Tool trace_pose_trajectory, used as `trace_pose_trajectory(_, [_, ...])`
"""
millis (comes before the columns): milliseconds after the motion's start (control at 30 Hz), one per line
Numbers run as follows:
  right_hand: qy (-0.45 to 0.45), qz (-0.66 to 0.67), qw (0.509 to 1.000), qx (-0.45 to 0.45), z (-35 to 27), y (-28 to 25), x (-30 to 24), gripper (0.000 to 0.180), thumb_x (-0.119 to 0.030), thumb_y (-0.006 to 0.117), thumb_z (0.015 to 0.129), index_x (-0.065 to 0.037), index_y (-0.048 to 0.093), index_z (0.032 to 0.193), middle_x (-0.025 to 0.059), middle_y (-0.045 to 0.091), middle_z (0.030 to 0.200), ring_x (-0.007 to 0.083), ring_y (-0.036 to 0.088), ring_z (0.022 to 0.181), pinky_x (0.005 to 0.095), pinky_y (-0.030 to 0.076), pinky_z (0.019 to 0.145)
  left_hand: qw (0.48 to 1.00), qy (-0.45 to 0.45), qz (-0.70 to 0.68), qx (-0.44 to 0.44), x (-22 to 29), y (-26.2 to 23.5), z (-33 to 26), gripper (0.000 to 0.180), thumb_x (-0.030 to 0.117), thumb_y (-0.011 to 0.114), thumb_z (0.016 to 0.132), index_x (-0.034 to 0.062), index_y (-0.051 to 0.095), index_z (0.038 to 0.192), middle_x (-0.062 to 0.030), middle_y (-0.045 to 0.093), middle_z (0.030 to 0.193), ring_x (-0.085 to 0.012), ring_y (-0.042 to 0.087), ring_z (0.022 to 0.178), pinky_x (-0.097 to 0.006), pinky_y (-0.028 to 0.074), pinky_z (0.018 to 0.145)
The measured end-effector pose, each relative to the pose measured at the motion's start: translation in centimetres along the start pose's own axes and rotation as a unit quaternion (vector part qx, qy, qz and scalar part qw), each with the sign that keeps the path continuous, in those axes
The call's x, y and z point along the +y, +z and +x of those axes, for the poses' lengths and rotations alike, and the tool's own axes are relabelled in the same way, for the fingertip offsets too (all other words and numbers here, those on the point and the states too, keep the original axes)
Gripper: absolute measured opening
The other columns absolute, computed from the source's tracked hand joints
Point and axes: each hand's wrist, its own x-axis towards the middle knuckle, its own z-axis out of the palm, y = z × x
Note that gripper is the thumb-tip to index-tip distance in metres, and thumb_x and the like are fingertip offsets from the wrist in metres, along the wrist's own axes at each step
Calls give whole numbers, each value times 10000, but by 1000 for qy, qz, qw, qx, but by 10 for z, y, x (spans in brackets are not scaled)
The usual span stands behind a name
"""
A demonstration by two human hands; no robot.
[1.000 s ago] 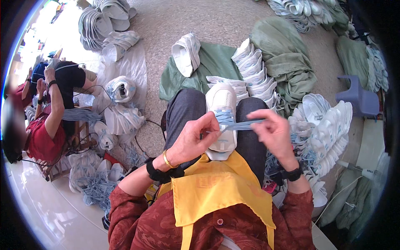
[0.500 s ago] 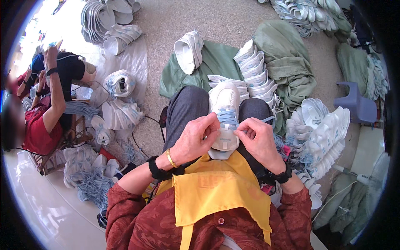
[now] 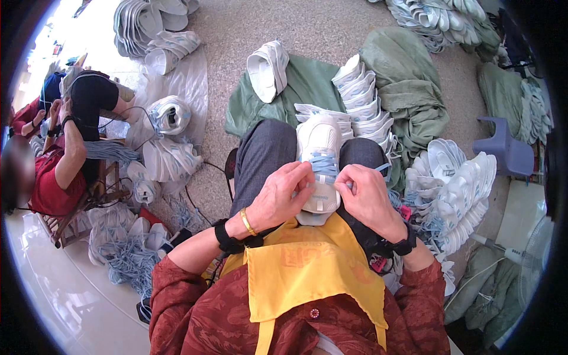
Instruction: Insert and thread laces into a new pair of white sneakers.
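Note:
A white shoe upper [image 3: 320, 133] stands between my knees with its toe pointing away from me. Light blue shoelace [image 3: 323, 163] crosses its front, and its pale tongue [image 3: 320, 200] shows nearer to me. On the left edge of the lacing, my left hand [image 3: 283, 190] is closed with thumb and forefinger together; what they pinch is hidden. Against the right edge, my right hand [image 3: 368, 197] has its fingers curled in a pinch on the shoelace, and a blue lace end sticks out behind the knuckles near my right knee.
Stacked white uppers [image 3: 362, 97] stand beyond my knees on a green cloth [image 3: 319, 80]. More uppers [image 3: 452, 195] pile at my right, near a blue-grey stool [image 3: 504, 148] and a fan [image 3: 535, 254]. At left sits a co-worker in red [image 3: 59, 174], beside loose blue laces [image 3: 127, 266].
My right hand has drawn in to the shoe edge, its fingers curling more tightly. The left hand has barely shifted. The co-worker's raised arm has come down.

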Motion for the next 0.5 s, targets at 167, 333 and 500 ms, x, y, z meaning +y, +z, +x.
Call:
trace_pose_trajectory(167, [43,-19,998,-40,8,-5,-10,104,-52,720,838,17,651,805,190,693,789,405,691,760,480,528,694,1000,-2,-3,2,-1,2,1,159,13,718,883,13,587,972,-89,524,826,-220,561,694,-349,473,622])
trace_pose_trajectory(333, [40,-8,999,-17,5,-2,-7,119,-67,757,847,25,686,822,130,692,724,224,633,578,358,486,572,1000,8,0,6,-1,3,0,169,8,720,877,10,586,981,-90,522,828,-220,557,692,-354,469,621])
trace_pose_trajectory(500, [79,9,996,-33,7,-2,-13,105,-57,727,839,31,674,816,202,712,768,410,712,742,457,549,680,1000,1,-4,3,-3,2,0,180,2,723,869,8,584,983,-96,524,830,-233,566,699,-360,474,630])
